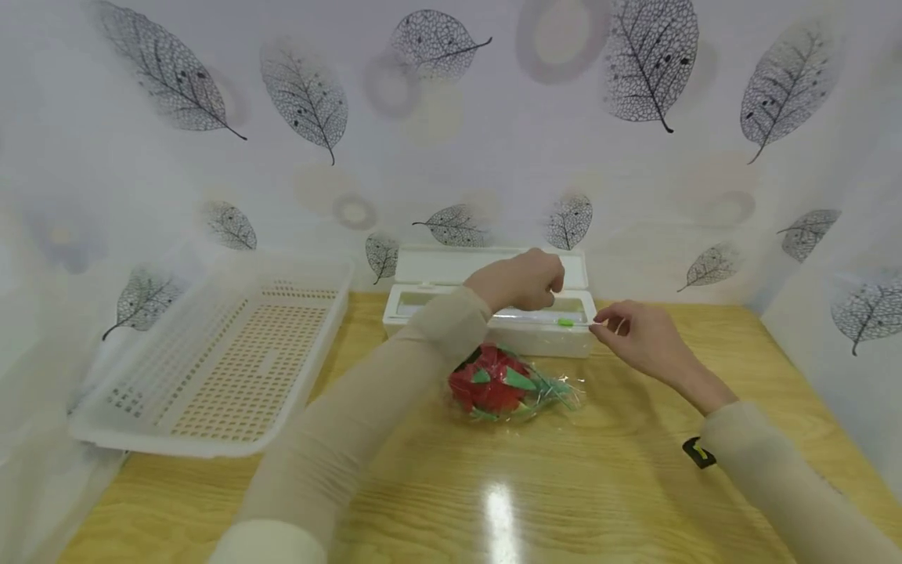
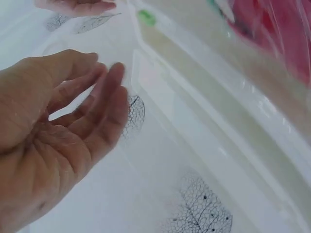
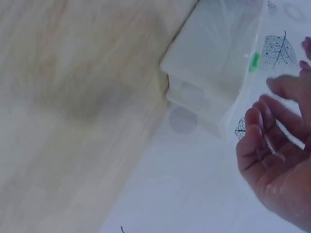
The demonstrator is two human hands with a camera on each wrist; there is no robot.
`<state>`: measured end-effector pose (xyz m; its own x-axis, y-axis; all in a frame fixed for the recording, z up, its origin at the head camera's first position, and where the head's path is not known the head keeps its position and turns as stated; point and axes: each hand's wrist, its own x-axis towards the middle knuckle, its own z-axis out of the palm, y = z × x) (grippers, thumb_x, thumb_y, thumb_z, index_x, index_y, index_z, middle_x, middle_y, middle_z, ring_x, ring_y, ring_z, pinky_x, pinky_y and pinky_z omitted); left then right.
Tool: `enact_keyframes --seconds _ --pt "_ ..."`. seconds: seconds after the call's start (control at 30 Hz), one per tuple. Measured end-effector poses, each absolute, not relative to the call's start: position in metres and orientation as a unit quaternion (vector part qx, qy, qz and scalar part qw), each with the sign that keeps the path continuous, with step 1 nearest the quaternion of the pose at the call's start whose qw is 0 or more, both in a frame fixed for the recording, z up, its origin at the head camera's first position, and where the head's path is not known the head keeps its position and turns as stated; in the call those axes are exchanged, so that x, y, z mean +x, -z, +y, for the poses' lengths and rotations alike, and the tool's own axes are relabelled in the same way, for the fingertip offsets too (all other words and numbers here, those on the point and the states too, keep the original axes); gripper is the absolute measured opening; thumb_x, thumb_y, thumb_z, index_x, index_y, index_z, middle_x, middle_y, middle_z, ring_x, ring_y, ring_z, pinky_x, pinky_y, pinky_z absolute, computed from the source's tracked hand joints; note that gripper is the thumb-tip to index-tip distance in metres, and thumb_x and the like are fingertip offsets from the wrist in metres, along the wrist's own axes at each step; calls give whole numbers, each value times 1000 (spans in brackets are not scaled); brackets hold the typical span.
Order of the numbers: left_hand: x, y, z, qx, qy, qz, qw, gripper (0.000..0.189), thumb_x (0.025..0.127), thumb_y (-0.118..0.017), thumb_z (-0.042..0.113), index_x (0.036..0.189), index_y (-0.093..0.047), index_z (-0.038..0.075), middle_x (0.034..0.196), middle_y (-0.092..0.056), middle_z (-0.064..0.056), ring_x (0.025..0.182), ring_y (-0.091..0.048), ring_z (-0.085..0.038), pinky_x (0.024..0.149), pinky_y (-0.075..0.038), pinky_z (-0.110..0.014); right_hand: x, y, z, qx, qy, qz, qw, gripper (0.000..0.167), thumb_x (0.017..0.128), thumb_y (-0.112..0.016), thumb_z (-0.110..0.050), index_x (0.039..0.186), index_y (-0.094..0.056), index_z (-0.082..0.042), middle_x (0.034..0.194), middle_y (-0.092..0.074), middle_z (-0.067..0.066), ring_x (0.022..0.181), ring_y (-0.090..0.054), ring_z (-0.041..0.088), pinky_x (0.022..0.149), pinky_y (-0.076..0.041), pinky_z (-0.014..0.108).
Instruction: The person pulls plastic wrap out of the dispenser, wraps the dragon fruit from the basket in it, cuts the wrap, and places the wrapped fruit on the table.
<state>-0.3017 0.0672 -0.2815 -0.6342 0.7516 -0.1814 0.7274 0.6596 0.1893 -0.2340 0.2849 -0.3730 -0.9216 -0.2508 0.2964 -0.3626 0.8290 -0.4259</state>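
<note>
Before the white box (image 1: pixel 553 341) lies a plastic-wrapped red bundle (image 1: pixel 496 382), left fingers (image 2: pixel 115 109) relaxed, empty, right fingers (image 3: pixel 249 145) with hold unclear.

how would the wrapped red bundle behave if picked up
The red bundle may be slippery, given its glossy clear film. Its crinkled loose end would likely flop. The uneven, lumpy shape suggests it won't roll far.

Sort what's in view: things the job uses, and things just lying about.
Seemingly in the job:
open white box
green tab on its front edge
red bundle in clear wrap, just in front

Apparently just lying about:
white basket, off to the left
</note>
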Motion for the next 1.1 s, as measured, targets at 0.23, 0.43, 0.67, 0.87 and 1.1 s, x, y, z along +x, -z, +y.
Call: enact_keyframes --seconds 0.23,0.43,0.67,0.87,1.1 --pt "-307 300 64 429 -66 891 132 23 102 -57 13 118 -70 3 120 -72 -10 109 -68 -22 95 -56 -30 -253 368 279 272 -196 -937 93 27 90 -78 -19 111 -76 -1 94 -69 8 81 -64 20 67 -51 31" --pt "-312 323 65 427 -105 887 140 27 103 -60 19 123 -68 3 120 -72 -12 108 -69 -22 92 -57 -29 -270 362 278 289 -205 -934 29 29 90 -79 -17 114 -76 -2 83 -61 4 70 -57 13 61 -48 26" --pt "-313 335 67 431 -146 878 148 25 102 -63 20 119 -69 4 113 -74 -12 93 -72 -20 79 -57 -23 -282 355 282 263 -238 -931 -84 30 92 -76 -21 118 -76 -8 81 -57 2 69 -48 13 64 -43 28" --pt "-310 345 74 433 -130 886 106 19 102 -63 23 108 -70 6 105 -75 -7 89 -68 -17 76 -54 -22 -281 358 286 248 -251 -931 -94 27 92 -76 -23 113 -77 -6 79 -57 1 68 -46 12 66 -42 28" --pt "-303 351 77 441 -113 887 78 13 103 -58 15 101 -66 5 88 -62 -2 77 -55 -12 70 -46 -21 -281 365 288 245 -264 -929 -92 29 93 -75 -22 115 -76 -3 74 -54 0 70 -47 12 75 -47 34"
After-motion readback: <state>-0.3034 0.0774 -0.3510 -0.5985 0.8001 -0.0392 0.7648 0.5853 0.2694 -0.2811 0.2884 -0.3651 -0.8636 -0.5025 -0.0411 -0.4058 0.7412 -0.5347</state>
